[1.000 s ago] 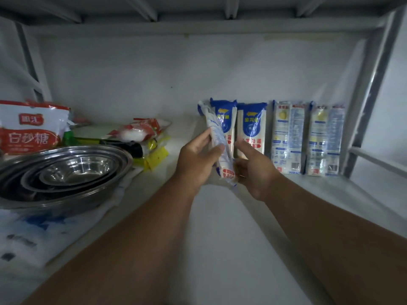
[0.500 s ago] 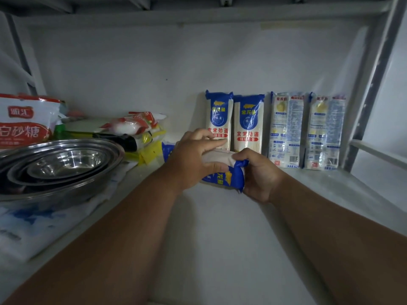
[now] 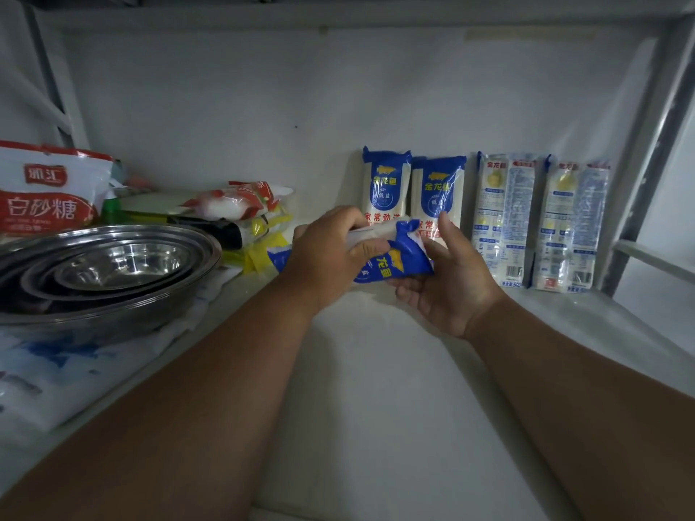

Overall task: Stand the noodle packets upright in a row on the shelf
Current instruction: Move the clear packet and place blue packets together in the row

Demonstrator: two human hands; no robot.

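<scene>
Head view: white shelf (image 3: pixel 376 389), smooth and flat.
Held packet (image 3: pixel 391 263): glossy blue-and-white plastic, lying sideways above the shelf.
Left hand (image 3: pixel 331 257): clamped over its middle.
Right hand (image 3: pixel 447 283): cupped under its blue end.
Standing row (image 3: pixel 485 220): four slim upright packets against the back wall.
Steel bowls (image 3: pixel 109 268): nested, shiny, round.

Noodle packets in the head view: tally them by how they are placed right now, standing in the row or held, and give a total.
Standing upright against the back wall: 4, namely first blue-topped packet, second blue-topped packet, first pale packet, second pale packet
Held sideways in left hand and right hand: 1, held packet
Total: 5
</scene>
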